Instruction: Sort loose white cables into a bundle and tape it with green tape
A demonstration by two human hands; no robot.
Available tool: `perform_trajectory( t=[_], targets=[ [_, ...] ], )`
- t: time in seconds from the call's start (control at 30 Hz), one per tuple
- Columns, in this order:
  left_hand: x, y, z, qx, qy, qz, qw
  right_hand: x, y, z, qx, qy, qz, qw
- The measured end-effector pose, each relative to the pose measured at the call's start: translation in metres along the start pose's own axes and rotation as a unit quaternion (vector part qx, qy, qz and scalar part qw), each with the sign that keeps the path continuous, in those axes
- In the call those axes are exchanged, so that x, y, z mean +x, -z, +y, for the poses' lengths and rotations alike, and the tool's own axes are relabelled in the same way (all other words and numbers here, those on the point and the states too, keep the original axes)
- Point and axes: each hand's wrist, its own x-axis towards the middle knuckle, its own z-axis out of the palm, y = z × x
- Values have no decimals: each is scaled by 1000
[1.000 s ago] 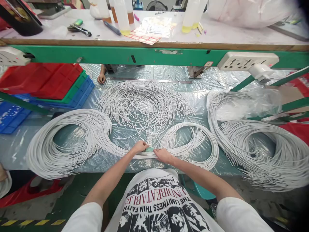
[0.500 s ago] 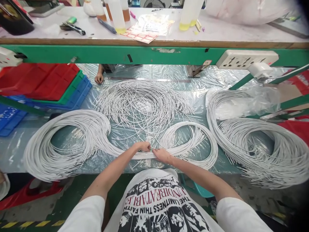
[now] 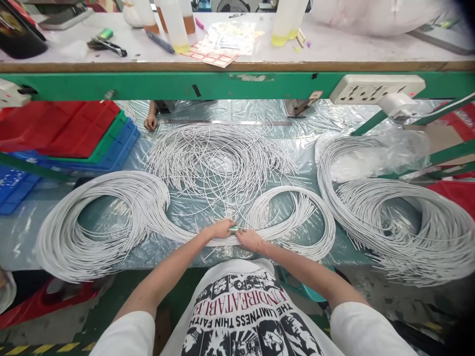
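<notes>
Both hands meet low in the middle of the head view, over a bundle of thin white cables (image 3: 187, 236) that runs between two coils. My left hand (image 3: 222, 229) is closed at the bundle, its fingertips pinching a small green strip (image 3: 233, 228). From the other side my right hand (image 3: 249, 239) grips the cables, thumb and fingers against the same strip. Its exact kind is too small to tell. The bundle joins a large cable coil (image 3: 55, 222) on the left and a smaller coil (image 3: 329, 222) on the right.
Beyond the hands lies a loose heap of white cables (image 3: 196, 153). Another big coil (image 3: 441, 207) sits at right. Stacked plastic trays (image 3: 74, 128) stand at left. A raised shelf (image 3: 148, 66) with a power strip (image 3: 371, 90) crosses above. Another person's hand (image 3: 150, 122) rests at the back.
My left hand has come down slightly onto the cable bundle and its fingers have straightened. More of the green strip shows between the hands. My right hand has barely moved.
</notes>
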Motion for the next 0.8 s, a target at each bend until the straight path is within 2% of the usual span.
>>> perform_trajectory(
  t=[0.23,0.43,0.6,0.8],
  targets=[
    [20,14,6,50,23,-35,998,-4,1,-2,-2,-5,-7,1000],
    [16,27,6,37,52,-32,997,-5,-5,-6,1,-13,-15,1000],
    [9,19,8,9,82,-9,997,-4,-6,-7,7,-11,-15,1000],
    [13,12,11,-13,84,-20,996,-2,-4,-7,17,-6,-19,1000]
  ],
)
